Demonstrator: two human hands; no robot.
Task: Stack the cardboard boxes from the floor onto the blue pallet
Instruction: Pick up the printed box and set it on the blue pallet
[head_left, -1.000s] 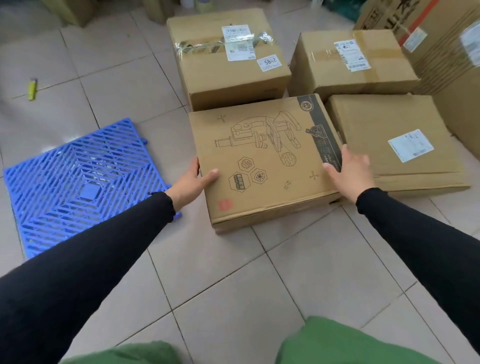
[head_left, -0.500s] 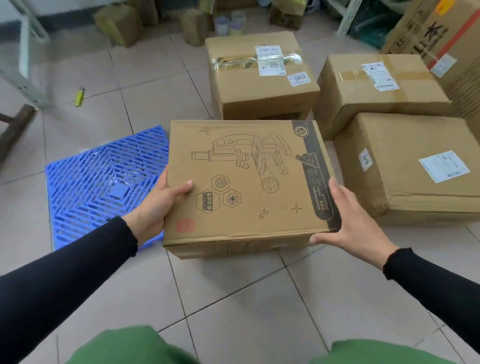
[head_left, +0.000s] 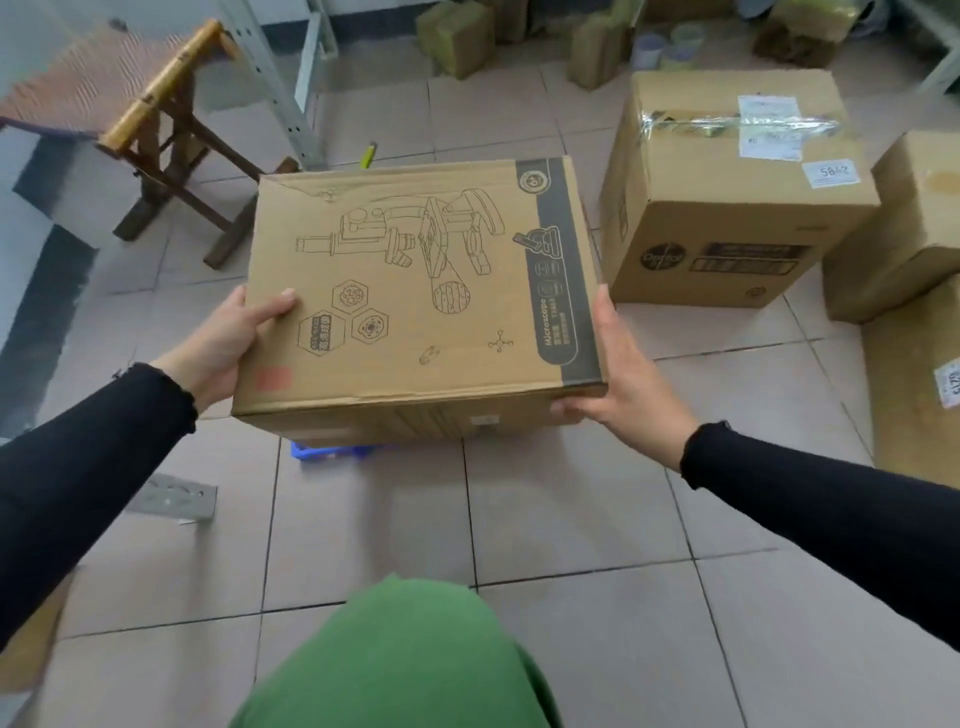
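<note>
The person is holding the microscope box (head_left: 415, 291) up off the floor (head_left: 545, 519), the left hand (head_left: 218, 343) clasping its left side with the thumb lying over the top, the right hand (head_left: 623, 384) gripping the right side and near corner. A sliver of the blue pallet (head_left: 327, 451) is peeking out beneath the box's near edge; the rest is hidden, probably directly underneath. A taped cardboard box (head_left: 727, 208) is sitting on the floor just beside, to the right.
</note>
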